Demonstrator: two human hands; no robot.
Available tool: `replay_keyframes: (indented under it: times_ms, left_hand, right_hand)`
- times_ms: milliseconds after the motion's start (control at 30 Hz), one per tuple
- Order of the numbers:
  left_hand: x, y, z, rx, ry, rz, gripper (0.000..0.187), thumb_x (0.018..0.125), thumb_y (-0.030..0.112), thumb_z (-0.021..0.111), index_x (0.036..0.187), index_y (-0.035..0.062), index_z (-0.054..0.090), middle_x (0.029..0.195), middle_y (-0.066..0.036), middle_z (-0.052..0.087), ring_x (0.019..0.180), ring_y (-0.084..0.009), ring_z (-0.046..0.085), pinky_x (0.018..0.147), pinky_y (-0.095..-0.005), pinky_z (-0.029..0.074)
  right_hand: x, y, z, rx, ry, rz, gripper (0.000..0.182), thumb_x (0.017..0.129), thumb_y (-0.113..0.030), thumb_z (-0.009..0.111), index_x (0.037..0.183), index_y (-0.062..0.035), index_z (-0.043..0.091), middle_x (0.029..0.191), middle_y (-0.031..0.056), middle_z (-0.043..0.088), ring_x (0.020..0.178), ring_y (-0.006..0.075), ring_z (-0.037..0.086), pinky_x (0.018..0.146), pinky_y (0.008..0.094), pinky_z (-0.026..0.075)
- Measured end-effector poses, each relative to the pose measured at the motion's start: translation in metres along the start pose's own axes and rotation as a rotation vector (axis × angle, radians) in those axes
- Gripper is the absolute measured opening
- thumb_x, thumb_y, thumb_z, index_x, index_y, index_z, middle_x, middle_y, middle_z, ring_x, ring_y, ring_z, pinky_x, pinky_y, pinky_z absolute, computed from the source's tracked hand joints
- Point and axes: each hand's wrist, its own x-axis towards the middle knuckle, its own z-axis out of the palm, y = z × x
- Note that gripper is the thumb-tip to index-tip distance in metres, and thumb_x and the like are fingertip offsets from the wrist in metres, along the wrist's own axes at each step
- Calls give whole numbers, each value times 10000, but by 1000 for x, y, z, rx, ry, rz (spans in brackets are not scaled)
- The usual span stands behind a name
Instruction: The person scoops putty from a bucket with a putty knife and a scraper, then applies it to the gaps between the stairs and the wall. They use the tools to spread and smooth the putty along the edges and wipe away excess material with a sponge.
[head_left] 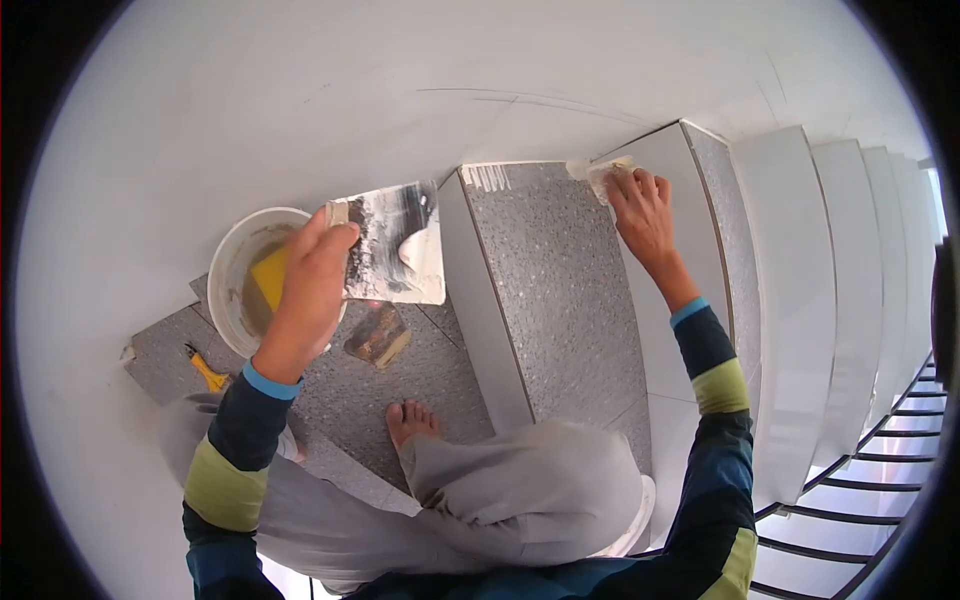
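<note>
My left hand (312,270) is closed round the handle edge of a wide putty scraper (385,245). The scraper's flat metal face is smeared with white and dark paste, with a white dollop near its right edge. My right hand (643,212) reaches to the back corner of a speckled grey stair tread (560,280), by the wall and riser. Its fingers are bent round a small, paste-smeared flat piece (603,180), whose kind I cannot make out. White paste streaks (488,177) lie along the tread's wall edge.
Behind my left hand stands a white bucket (228,285) with a yellow sponge (268,275) in it. A yellow-handled cutter (208,372) and a paste-stained flat block (378,335) lie on the grey floor. White stairs (790,270) rise rightward beside a black railing (850,515).
</note>
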Motion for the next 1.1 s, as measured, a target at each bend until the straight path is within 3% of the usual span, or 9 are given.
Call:
replay_keyframes:
  times_ms: [433,500,600,700,833,933,1000,1033,1100]
  left_hand:
    - [4,-4,9,-32,-74,-124,191,884,125,427,1015,19,517,835,-26,557,647,-94,570,441,-266,480]
    - [5,-9,9,-18,-86,-81,187,883,130,440,1006,16,523,831,-18,549,698,-78,541,559,-248,468]
    - [1,-12,8,41,-40,-27,183,881,132,452,1000,16,529,838,-5,536,766,-69,503,673,-233,426]
    - [-3,-25,-2,-64,-21,-116,162,879,128,453,968,18,531,854,-15,528,803,-89,494,708,-236,409]
    - [-7,-35,2,-251,-24,-294,178,870,135,440,998,34,511,927,-54,536,851,-143,550,746,-314,470]
    - [-12,-29,22,-285,11,-417,197,861,137,433,1020,45,504,979,-67,542,922,-178,565,782,-373,494]
    - [-10,-41,21,-342,52,-293,197,861,137,435,1011,31,507,966,-69,539,923,-181,554,787,-361,483]
    - [-8,-44,11,375,-52,229,186,866,131,432,993,26,518,938,-59,542,891,-156,554,771,-333,478]
    - [0,-39,12,134,-55,72,135,855,117,436,929,31,508,846,-30,512,793,-118,501,686,-302,440]
  right_hand:
    - [-3,11,69,-420,-273,-27,201,756,-162,554,895,-62,658,1082,30,509,960,222,436,749,360,367]
    - [18,-4,48,-410,-727,-46,158,766,-152,558,873,-101,662,1056,19,533,982,220,434,731,383,376]
    - [26,-20,29,-296,-725,35,122,768,-140,567,831,-111,667,1003,42,565,1000,210,462,750,366,391]
    - [23,-30,-13,168,-397,255,102,746,-44,578,800,-55,664,975,77,595,973,232,531,767,341,426]
    - [32,-85,-96,953,28,371,268,716,65,570,966,-5,639,1012,139,609,872,290,618,730,384,493]
    - [37,-132,-119,1041,243,360,310,676,62,601,973,-16,641,976,135,612,874,282,612,683,335,509]
    - [26,-147,-109,740,248,4,395,598,69,618,972,-50,653,977,105,613,844,248,604,601,287,512]
    - [24,-143,-94,740,265,30,468,529,48,635,975,-93,662,963,57,621,818,216,595,518,253,493]
    - [19,-120,-88,665,224,36,471,525,40,639,974,-101,663,945,40,622,805,219,593,520,265,493]
